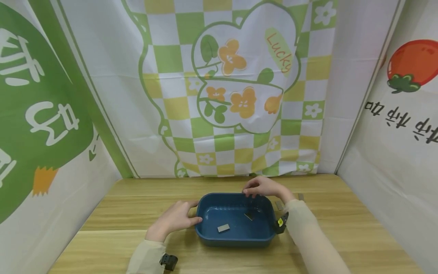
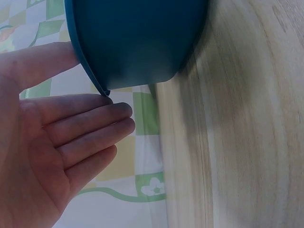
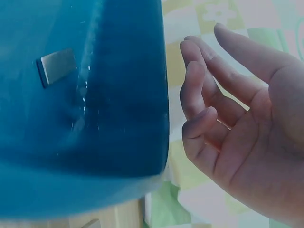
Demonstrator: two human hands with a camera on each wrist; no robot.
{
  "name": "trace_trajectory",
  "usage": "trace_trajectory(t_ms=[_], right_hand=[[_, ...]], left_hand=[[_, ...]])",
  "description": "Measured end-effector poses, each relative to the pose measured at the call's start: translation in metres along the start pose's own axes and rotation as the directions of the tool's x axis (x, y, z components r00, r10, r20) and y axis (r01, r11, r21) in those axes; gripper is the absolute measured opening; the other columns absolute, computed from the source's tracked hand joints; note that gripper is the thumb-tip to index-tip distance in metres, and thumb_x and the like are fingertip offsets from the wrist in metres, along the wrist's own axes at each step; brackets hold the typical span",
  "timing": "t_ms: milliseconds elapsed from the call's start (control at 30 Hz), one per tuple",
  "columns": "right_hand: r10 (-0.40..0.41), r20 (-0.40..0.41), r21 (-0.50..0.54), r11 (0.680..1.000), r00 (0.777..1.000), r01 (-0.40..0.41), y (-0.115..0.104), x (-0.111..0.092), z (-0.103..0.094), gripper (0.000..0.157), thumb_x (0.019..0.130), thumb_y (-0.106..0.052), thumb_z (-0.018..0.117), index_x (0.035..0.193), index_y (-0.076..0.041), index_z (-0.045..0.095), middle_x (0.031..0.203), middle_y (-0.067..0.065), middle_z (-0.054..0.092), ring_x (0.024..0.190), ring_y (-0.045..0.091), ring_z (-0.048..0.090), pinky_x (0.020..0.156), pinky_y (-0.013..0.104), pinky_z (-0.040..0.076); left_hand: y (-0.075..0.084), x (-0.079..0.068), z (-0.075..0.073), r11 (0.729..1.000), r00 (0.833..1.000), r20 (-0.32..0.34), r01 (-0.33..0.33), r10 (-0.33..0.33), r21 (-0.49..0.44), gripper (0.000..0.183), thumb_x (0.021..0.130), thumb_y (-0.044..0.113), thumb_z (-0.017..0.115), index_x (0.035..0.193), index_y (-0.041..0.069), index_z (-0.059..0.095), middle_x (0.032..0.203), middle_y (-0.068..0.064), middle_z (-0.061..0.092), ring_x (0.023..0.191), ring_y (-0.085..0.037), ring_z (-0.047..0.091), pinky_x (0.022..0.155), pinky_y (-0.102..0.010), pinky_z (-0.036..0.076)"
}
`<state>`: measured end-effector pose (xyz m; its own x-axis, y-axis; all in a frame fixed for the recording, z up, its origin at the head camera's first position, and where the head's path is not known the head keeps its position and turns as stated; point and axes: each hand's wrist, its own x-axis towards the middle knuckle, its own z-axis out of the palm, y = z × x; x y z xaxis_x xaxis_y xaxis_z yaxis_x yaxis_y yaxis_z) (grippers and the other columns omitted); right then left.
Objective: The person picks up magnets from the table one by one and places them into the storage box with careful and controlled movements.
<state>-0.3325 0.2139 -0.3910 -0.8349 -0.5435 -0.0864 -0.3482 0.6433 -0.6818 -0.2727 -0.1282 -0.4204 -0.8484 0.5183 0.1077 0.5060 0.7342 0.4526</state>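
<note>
A blue rectangular basin [image 1: 236, 242] sits on the wooden table, with a small flat silvery-grey block [image 1: 223, 228] on its floor. Farther right inside lies a thin dark piece [image 1: 249, 216] with a bright edge. At the basin's left end is my left hand [image 1: 175, 217]; its thumb reaches over the rim, and the other fingers lie straight near the corner in the left wrist view. My right hand [image 1: 261, 187] hovers at the far right rim. Its fingers are loosely bent, with nothing visible between them in the right wrist view, where a silvery block [image 3: 58, 67] shows inside the basin.
Right of the basin, partly beside the right sleeve, small grey pieces [image 1: 278, 205] lie on the table [image 1: 137, 198]. A checked green-and-yellow cloth [image 1: 191, 152] hangs along the table's back edge. Printed cloth walls stand at left and right.
</note>
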Motion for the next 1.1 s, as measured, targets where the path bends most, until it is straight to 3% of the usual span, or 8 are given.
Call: trace_trajectory(t_ms=[233,767,1000,1100], right_hand=[[-0.01,-0.01,0.02,1.0,1.0,0.01,0.0,-0.009,-0.005,0.031,0.095,-0.031,0.057,0.114,-0.009,0.067,0.097,0.003,0.07,0.086,0.02,0.065,0.078,0.037,0.054],[0.014,-0.07,0.044,0.999,0.997,-0.011,0.013,-0.023,-0.011,0.032,0.095,-0.03,0.057,0.115,-0.007,0.066,0.1,0.005,0.069,0.088,0.021,0.064,0.083,0.051,0.051],[0.022,-0.083,0.055,0.998,0.996,-0.017,0.024,-0.028,-0.016,0.034,0.095,-0.031,0.057,0.117,-0.006,0.066,0.101,0.007,0.069,0.09,0.021,0.065,0.079,0.05,0.052],[0.023,-0.094,0.04,0.999,0.995,-0.019,0.028,-0.03,-0.017,0.033,0.096,-0.031,0.056,0.116,-0.007,0.066,0.1,0.006,0.069,0.091,0.025,0.065,0.077,0.045,0.053]], left_hand=[[0.0,0.0,-0.002,1.0,1.0,-0.001,-0.001,0.001,-0.004,0.057,0.085,0.032,0.07,0.129,-0.001,0.056,0.129,-0.018,0.059,0.117,-0.035,0.058,0.096,-0.051,0.048],[0.001,-0.001,-0.001,1.0,1.0,-0.004,-0.006,0.007,0.009,0.056,0.085,0.031,0.07,0.129,0.0,0.056,0.129,-0.017,0.06,0.117,-0.035,0.058,0.096,-0.051,0.048],[0.001,-0.001,-0.001,1.0,1.0,-0.005,-0.012,0.012,0.007,0.056,0.085,0.031,0.07,0.128,-0.002,0.057,0.127,-0.019,0.06,0.115,-0.036,0.059,0.095,-0.051,0.049],[0.001,-0.001,-0.001,1.0,1.0,-0.006,-0.013,0.013,0.008,0.056,0.085,0.031,0.07,0.128,-0.002,0.057,0.127,-0.019,0.06,0.115,-0.036,0.059,0.094,-0.051,0.049]])
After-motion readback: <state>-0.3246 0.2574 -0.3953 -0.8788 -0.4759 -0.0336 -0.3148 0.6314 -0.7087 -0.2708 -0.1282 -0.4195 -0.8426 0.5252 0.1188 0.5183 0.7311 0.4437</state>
